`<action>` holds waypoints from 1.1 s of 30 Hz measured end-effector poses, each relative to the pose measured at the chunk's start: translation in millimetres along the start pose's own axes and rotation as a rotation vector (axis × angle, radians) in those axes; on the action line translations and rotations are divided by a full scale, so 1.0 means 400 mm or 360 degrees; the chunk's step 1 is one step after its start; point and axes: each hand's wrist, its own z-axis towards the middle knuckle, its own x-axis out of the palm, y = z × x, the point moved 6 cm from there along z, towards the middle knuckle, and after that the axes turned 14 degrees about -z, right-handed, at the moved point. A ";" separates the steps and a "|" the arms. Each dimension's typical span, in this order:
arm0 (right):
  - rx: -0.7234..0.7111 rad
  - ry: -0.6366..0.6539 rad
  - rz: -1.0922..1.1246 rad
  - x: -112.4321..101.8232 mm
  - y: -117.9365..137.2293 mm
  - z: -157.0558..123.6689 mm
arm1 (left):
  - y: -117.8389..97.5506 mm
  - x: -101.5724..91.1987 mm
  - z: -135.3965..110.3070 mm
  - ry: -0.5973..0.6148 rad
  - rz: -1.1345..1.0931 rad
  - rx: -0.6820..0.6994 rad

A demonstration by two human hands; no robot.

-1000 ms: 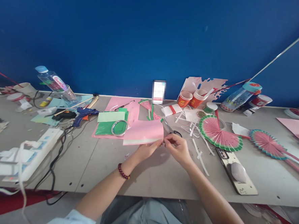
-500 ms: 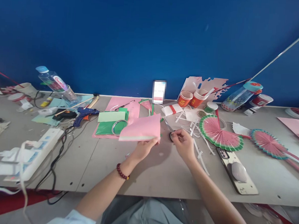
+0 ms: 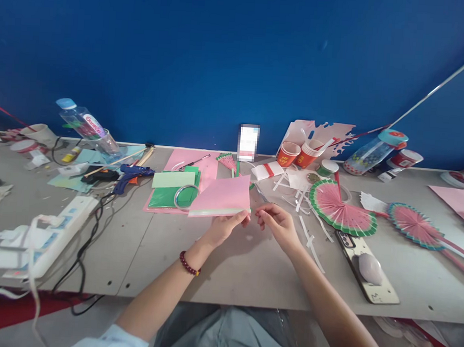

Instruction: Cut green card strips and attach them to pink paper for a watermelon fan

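My left hand grips a pink sheet of paper by its lower right corner, thumb on top. A pale strip runs along the near edge of the sheet. Just right of that corner is my right hand, its fingers curled and the fingertips together; whatever they may pinch is too small to make out. Behind the right hand, thin metal blades lie on the table, their handle hidden. Under the sheet's left side, a roll of clear tape rests on green paper.
Right of my hands lie white paper strips, a pleated watermelon fan and a phone. Red paper cups stand at the back. A blue glue gun, black cable and white power strip are left.
My right hand has moved left, away from the dark ring handle it was at, and is now close to the pink sheet's corner. The sheet has shifted slightly and tilted flatter.
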 end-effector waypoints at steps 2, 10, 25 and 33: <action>0.0031 0.0089 0.0090 0.006 -0.005 -0.001 | -0.007 0.004 -0.003 0.0018 0.0074 0.0007; 0.0033 0.0288 0.0275 0.027 -0.002 -0.010 | -0.012 0.018 -0.012 0.0116 0.0327 -0.0017; 0.0088 0.0291 0.0334 0.034 -0.011 -0.010 | -0.010 0.020 0.000 0.0096 0.0193 0.0038; 0.0088 0.0232 0.0254 0.029 -0.007 -0.009 | -0.017 0.030 -0.004 0.0133 0.0167 0.0024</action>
